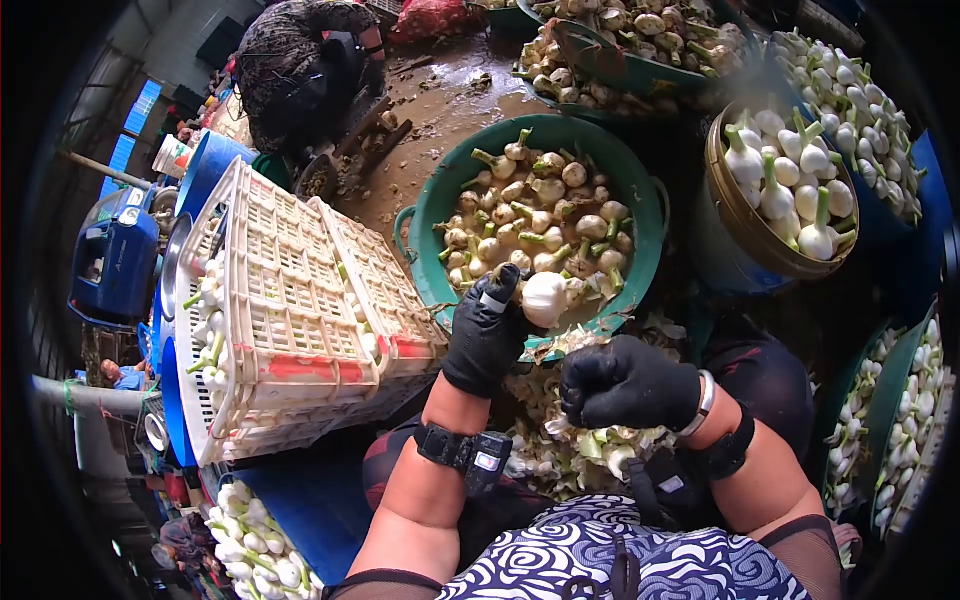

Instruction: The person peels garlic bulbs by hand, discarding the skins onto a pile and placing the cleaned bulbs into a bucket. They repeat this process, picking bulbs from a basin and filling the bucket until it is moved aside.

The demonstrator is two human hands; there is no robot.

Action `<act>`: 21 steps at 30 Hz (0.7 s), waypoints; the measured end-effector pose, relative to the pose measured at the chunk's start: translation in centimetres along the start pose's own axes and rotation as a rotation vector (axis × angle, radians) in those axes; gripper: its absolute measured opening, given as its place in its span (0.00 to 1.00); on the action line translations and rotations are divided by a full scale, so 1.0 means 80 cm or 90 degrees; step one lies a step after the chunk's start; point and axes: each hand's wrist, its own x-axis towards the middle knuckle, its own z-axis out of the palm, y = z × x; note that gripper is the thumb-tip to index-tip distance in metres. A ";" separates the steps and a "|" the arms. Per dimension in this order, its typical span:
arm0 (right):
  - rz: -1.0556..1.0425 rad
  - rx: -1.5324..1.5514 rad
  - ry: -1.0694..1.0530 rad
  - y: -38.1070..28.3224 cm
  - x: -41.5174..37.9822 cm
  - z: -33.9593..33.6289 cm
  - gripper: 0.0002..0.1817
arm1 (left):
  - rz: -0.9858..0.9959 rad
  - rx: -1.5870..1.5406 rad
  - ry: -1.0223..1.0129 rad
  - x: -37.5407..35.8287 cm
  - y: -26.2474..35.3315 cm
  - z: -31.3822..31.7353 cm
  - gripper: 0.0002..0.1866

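Note:
My left hand (488,325), in a black glove, is closed on a white garlic bulb (545,300) at the near rim of a green tub (436,212). Muddy, unpeeled garlic bulbs (545,190) with short green stems fill the tub. My right hand (630,385), also black-gloved, is curled into a fist just right of and nearer than the bulb, apart from it. What its fingers hold, if anything, is hidden. Below both hands lies a heap of garlic peelings (590,455) between my legs.
A bucket (735,215) of cleaned garlic stands right of the tub. White plastic crates (290,300) rise on the left. Heaped tubs of garlic (640,75) stand at the back, with more white garlic (850,120) at far right. Another person (300,80) bends over at upper left.

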 end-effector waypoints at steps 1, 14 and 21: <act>-0.013 -0.074 0.068 0.004 0.001 -0.002 0.04 | 0.039 -0.026 0.016 0.007 -0.008 0.002 0.32; -0.300 -0.363 0.493 0.023 0.017 -0.042 0.19 | -0.101 -0.380 -0.032 0.001 0.124 0.040 0.12; 0.074 -0.894 0.300 0.034 -0.014 -0.012 0.11 | -0.102 -0.364 -0.054 0.019 0.102 0.040 0.15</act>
